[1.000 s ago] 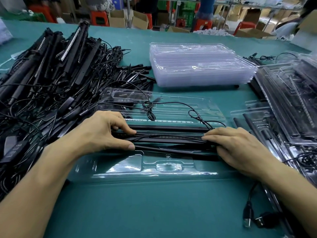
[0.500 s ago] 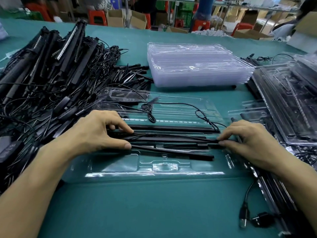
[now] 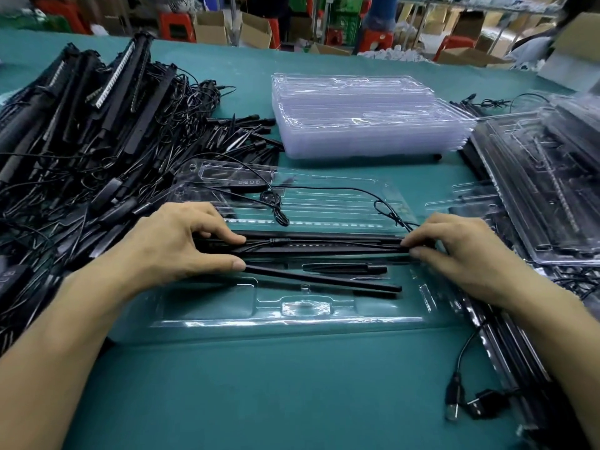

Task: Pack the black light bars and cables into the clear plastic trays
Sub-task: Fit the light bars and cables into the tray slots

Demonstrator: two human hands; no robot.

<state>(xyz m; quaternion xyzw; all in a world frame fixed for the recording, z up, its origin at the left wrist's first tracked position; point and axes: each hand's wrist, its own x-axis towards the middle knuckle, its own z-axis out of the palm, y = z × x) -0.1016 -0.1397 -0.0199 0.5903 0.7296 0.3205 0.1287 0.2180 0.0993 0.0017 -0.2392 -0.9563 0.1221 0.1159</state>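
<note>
An open clear plastic tray (image 3: 292, 315) lies on the green table in front of me. Black light bars (image 3: 324, 246) lie across its middle. My left hand (image 3: 172, 241) grips their left ends between thumb and fingers. My right hand (image 3: 454, 251) pinches their right ends. One loose bar (image 3: 324, 280) lies slanted below them in the tray, beside a short black piece (image 3: 347, 268). Thin black cables (image 3: 279, 209) with a small controller (image 3: 250, 185) run over the tray's far half.
A big heap of black light bars and tangled cables (image 3: 84, 131) fills the left. A stack of clear trays (image 3: 363, 118) stands behind. Filled trays (image 3: 545, 177) pile up at the right. A USB cable (image 3: 454, 404) lies at the lower right.
My right hand has slid rightward along the bars to their right ends. The slanted bar has come into plain view. My left hand has stayed in place.
</note>
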